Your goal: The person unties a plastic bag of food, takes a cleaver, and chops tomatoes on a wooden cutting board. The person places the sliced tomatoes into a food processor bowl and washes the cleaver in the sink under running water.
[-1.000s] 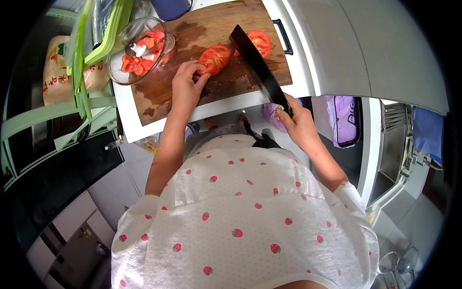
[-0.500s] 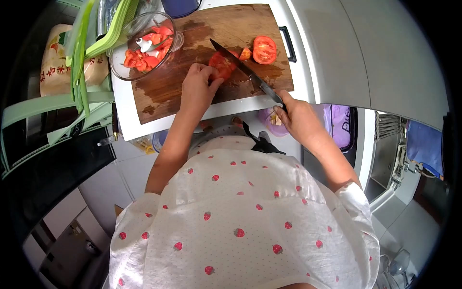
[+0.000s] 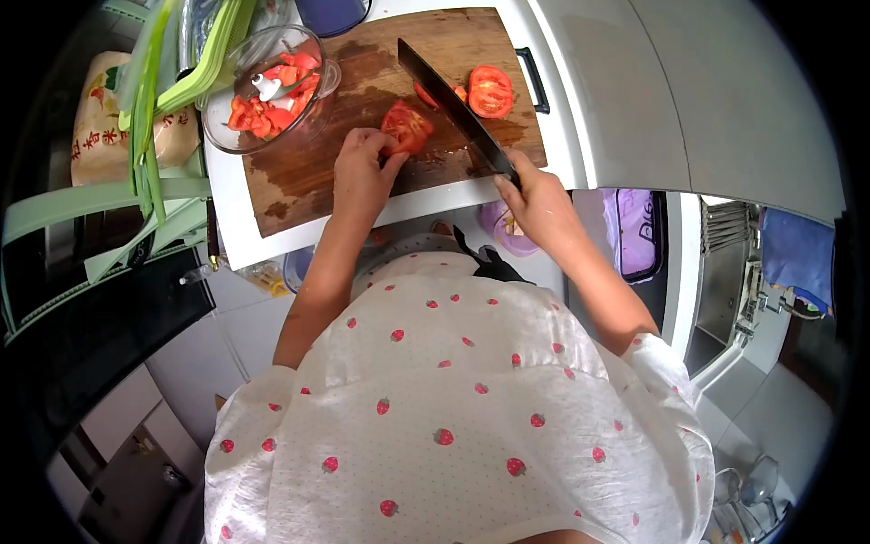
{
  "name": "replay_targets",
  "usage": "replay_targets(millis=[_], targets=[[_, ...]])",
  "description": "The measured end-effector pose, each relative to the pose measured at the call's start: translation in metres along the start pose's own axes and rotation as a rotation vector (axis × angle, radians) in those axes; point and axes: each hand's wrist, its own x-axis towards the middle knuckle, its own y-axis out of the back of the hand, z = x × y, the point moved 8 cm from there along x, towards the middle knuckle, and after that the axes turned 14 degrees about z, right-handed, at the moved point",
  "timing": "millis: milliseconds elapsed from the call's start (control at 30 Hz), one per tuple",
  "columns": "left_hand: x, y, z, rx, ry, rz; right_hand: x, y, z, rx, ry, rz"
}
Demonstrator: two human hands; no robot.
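Observation:
My left hand (image 3: 364, 172) grips a cut piece of tomato (image 3: 408, 127) on the wooden cutting board (image 3: 362, 54), thumb and fingers closed at its near left edge. In my right hand (image 3: 535, 195) is a kitchen knife (image 3: 458, 109), its dark blade slanting up and left across the board. The blade is apart from the held tomato and partly covers smaller tomato pieces behind it. Right of the blade lies a tomato half (image 3: 490, 92), cut face up. At the board's left stands a clear chopper bowl (image 3: 210, 122) with tomato chunks around a white blade hub (image 3: 266, 87).
Green racks (image 3: 204, 68) with long green stalks (image 3: 145, 136) and a rice bag (image 3: 100, 136) crowd the left. A dark blue container (image 3: 331, 14) stands behind the board. Below the counter edge are a pink bin (image 3: 507, 227) and a purple bag (image 3: 634, 227).
The knife has lifted off the tomato and its blade has swung more upright. The held tomato piece now lies left of the blade, with a smaller piece on the other side.

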Motion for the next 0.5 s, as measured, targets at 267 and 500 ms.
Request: replay_targets(millis=[267,500], targets=[[0.001,-0.001,-0.004,0.028,0.006,0.006,-0.012,-0.002,-0.017,-0.227,0.043,-0.210],[-0.012,0.001,-0.010,0.032,0.050,0.000,0.011,-0.036,-0.013,-0.248,0.109,-0.113]])
